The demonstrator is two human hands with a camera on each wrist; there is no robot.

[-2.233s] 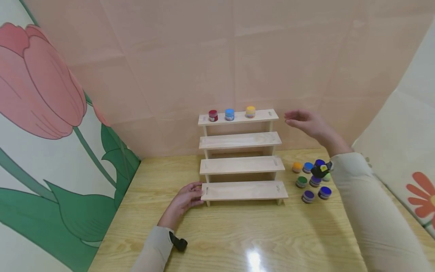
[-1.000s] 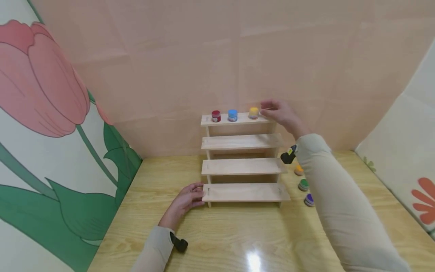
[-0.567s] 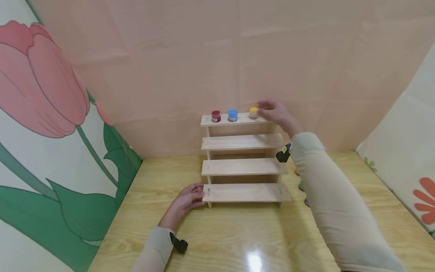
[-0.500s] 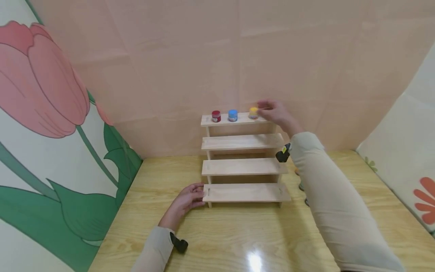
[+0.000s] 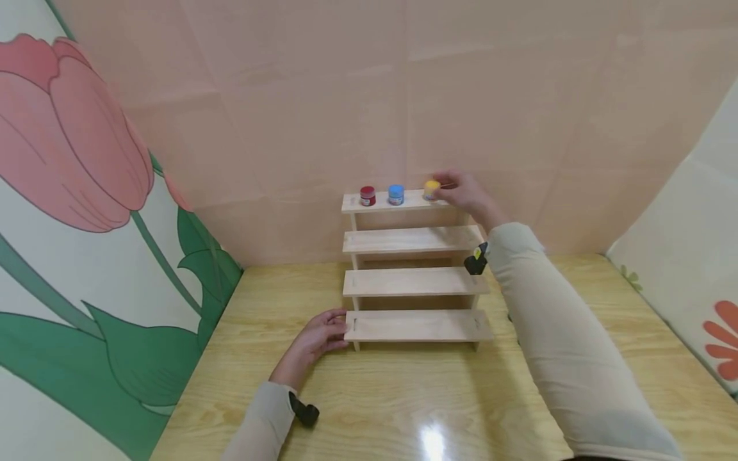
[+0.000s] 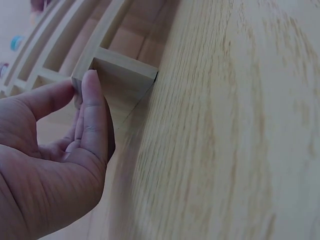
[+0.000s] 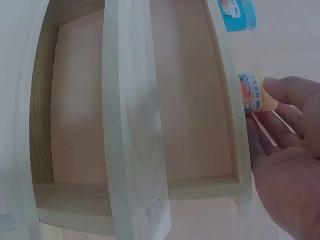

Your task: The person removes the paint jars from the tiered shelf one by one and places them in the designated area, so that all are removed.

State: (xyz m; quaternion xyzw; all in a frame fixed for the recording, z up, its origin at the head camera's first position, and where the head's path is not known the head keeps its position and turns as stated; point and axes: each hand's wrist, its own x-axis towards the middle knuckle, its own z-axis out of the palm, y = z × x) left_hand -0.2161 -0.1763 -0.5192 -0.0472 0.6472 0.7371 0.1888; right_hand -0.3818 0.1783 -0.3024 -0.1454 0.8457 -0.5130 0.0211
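A wooden four-step display rack [image 5: 415,325] stands on the table against the back wall. My left hand [image 5: 318,334] pinches the left end of its lowest shelf; in the left wrist view the thumb and fingers [image 6: 92,115] meet at the board's corner. On the top shelf stand a dark red paint jar [image 5: 368,196], a light blue paint jar [image 5: 396,194] and, farther right, a yellow paint jar [image 5: 430,189]. My right hand [image 5: 468,196] holds the yellow jar by its lid, thumb in front, as the right wrist view shows. The jar's base is at the shelf board.
My right sleeve [image 5: 565,339] reaches over the right side of the table and hides most of the loose jars there; only slivers of them show. A peach backdrop [image 5: 300,128] rises close behind the rack. A tulip-painted panel [image 5: 98,160] bounds the left side.
My right hand has moved left from beside the rack, where it was empty, to the yellow jar and grips it. The left hand has stayed on the lowest shelf.
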